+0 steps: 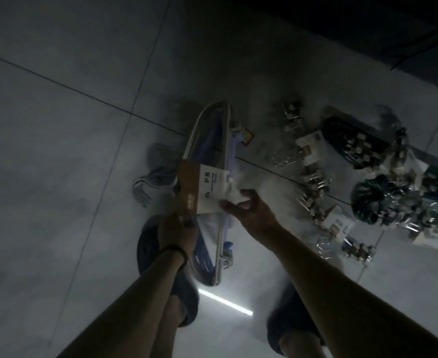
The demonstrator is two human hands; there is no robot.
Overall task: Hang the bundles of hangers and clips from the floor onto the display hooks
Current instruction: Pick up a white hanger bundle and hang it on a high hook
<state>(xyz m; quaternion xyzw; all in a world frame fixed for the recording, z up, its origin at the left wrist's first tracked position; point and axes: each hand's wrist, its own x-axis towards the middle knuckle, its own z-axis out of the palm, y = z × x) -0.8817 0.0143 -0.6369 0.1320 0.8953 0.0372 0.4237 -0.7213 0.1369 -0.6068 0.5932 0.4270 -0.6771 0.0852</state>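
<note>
1. Presently, a bundle of hangers [207,156] is held above the tiled floor [57,151], left of centre; its hook ends [141,188] point left.
2. Left hand [178,229] is closed on the near edge of the bundle's cardboard sleeve [202,191], at the brown strip.
3. Right hand [246,205] is pinched on the sleeve's white right corner, thumb and fingers closed on the card.
4. Handling, judged: metal frames are stiff and moderately heavy as a stack; the card sleeve may tear or slip, so a hold on the frames or hooks is judged safer.
5. Further bundles of clips [313,192] and dark wrapped packs [355,143] are left on the floor, far right, well apart from both hands.
6. Display hooks are not in view.
</note>
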